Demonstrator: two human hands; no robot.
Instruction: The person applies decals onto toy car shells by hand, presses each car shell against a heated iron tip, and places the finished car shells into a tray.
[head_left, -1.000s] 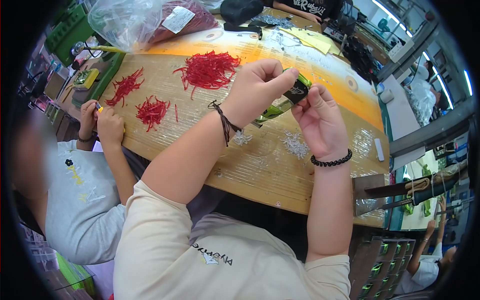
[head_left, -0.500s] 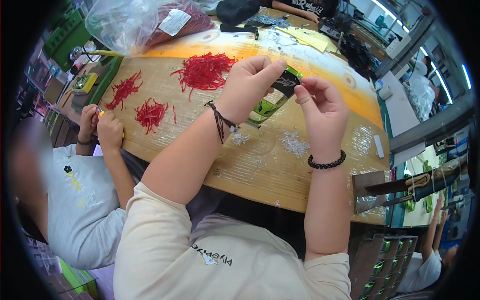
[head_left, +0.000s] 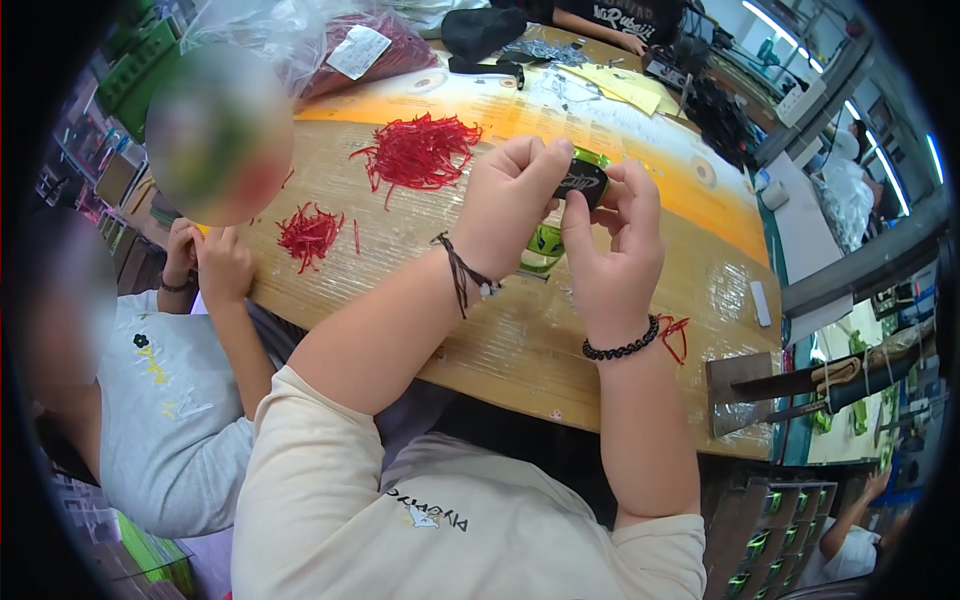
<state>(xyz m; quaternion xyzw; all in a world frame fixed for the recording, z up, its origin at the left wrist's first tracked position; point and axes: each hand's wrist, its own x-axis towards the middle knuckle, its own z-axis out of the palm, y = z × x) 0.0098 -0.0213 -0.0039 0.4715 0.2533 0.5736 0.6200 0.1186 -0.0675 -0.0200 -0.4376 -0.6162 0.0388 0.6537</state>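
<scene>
Over the table, my left hand (head_left: 515, 205) pinches a black and green piece (head_left: 582, 182) with white lettering between thumb and fingers. My right hand (head_left: 618, 250) grips its right side, with the thumb pressed to the black face. A bright green loop-shaped part (head_left: 543, 247) hangs below, partly covered by the fingers; I cannot make out what kind of item it is. A few red strands (head_left: 675, 338) lie beside my right wrist. Left of my hands sits a large heap of thin red strips (head_left: 420, 152).
A smaller red pile (head_left: 310, 236) lies near a co-worker's hands (head_left: 215, 262) at the left. Plastic bags (head_left: 360, 50) and a black pouch (head_left: 483, 33) stand at the back. At the right edge are a metal bracket (head_left: 738, 392) and a white strip (head_left: 760, 303).
My right hand has moved left and closed in on the lettered piece, which has turned. The red strands by my right wrist have come into view; the white scraps no longer show clearly.
</scene>
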